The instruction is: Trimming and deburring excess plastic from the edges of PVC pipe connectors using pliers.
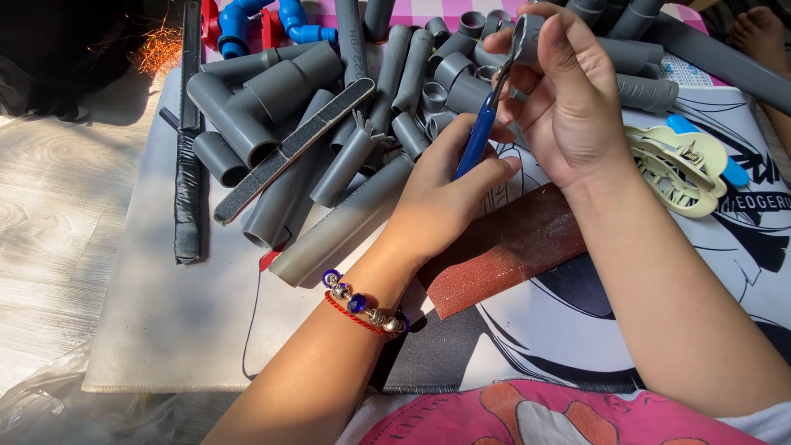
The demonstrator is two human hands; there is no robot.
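Observation:
My left hand [441,194] grips a blue-handled tool [476,138] whose thin metal tip reaches up to a short grey pipe piece [526,35]. My right hand [568,103] holds that pipe piece between thumb and fingers, raised above the pile. A beaded bracelet and a red cord sit on my left wrist. Below both hands lies a sheet of reddish-brown sandpaper [503,251] on a printed mat [214,321].
A heap of grey pipes and fittings [329,107] covers the mat's far side, with a long black-and-grey sanding file [292,148] across it. Blue fittings [264,18] lie at the back. A cream hair claw [676,169] rests at right. A black bar [188,165] runs along the left.

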